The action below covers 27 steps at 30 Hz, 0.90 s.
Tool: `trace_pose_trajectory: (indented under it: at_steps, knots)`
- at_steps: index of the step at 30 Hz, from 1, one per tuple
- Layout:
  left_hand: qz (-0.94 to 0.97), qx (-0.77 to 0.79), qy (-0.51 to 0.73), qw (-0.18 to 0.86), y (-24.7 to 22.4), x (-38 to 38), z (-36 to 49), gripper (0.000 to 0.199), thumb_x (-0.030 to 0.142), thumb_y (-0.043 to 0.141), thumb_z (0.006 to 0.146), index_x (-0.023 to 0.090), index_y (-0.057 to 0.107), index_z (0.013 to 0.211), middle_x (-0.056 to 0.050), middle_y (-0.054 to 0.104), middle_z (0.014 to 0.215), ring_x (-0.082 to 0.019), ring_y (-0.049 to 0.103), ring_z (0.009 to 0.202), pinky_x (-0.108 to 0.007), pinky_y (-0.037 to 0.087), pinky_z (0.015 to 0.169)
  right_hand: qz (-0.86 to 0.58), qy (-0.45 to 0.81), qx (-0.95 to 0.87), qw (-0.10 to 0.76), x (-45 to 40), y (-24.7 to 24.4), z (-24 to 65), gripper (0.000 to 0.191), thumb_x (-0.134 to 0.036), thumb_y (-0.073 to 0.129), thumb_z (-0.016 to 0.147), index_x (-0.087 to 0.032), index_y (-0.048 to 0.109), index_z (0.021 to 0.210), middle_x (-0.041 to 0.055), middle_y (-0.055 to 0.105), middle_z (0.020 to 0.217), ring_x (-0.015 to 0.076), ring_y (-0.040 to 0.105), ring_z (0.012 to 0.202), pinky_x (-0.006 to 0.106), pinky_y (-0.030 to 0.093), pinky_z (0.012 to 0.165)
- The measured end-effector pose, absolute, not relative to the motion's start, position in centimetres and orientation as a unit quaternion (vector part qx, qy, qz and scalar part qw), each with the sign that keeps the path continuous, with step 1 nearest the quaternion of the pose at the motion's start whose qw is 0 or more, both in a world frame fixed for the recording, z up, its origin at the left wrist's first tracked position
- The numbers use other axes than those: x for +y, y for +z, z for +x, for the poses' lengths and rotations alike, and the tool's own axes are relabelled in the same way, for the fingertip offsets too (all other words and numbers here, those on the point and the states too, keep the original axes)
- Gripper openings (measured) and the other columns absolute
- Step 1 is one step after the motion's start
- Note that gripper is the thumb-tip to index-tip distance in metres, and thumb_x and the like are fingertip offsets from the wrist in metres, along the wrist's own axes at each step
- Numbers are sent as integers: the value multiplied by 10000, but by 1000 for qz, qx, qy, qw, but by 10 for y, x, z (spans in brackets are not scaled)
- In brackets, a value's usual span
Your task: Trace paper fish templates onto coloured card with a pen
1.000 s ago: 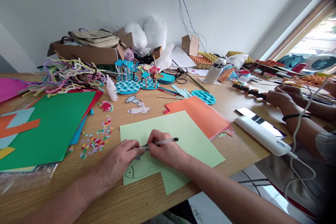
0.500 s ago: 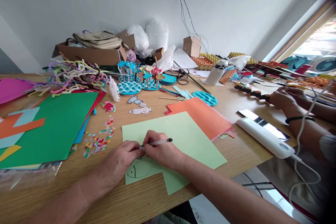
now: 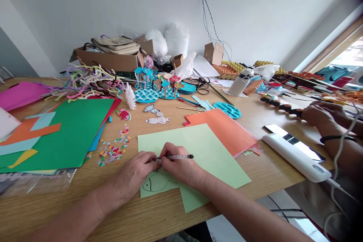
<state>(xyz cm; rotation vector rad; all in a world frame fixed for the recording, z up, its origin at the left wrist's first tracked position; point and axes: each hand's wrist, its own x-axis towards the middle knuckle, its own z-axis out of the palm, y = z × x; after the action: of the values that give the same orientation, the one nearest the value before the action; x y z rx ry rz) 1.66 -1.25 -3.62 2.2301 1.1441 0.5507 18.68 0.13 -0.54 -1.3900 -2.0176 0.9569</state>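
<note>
A sheet of light green paper (image 3: 210, 155) with a corner cut out lies on the wooden table. An outlined fish (image 3: 159, 182) is drawn in black near its lower left. My right hand (image 3: 181, 164) grips a pen (image 3: 181, 157), its tip hidden by the fingers. Beside it, my left hand (image 3: 140, 170) lies on the paper's left part, fingers bent together close to the pen's front end; whether they pinch anything is hidden. Cut-out paper fish (image 3: 157, 120) lie behind the sheet.
Green paper (image 3: 76, 132) and confetti (image 3: 113, 151) are left; orange paper (image 3: 224, 130) is right. Behind stand a glue bottle (image 3: 131, 97) and blue wave models (image 3: 146, 95). A white device (image 3: 297, 159) lies right, near another person's hands (image 3: 320, 115).
The whole view has shifted, so the table things appear further right. Both hands stay at the same place on the green paper, the pen still in my right hand.
</note>
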Motion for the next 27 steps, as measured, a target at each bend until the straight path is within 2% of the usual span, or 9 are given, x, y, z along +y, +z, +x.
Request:
trace_pose_trajectory:
  at_steps: [14,27]
  knots:
    - [879,392,201,183,-40,-14,14,356,111,379,893,303,581,1114,-11,560,1005,-155,497,954,-259,419,849,-526,367,-717,273,2,-8,188,129,-74,447,647,-198,482,641,-50,512,567,92,450,535,190,339,492]
    - [881,384,213,176,-43,-14,13,361,122,371,900,314,567,1135,-8,557,1021,-157,498,962,-266,426,846,-530,352,-722,273,2,-7,187,126,-76,450,652,-199,480,649,-47,517,577,89,450,537,184,331,486]
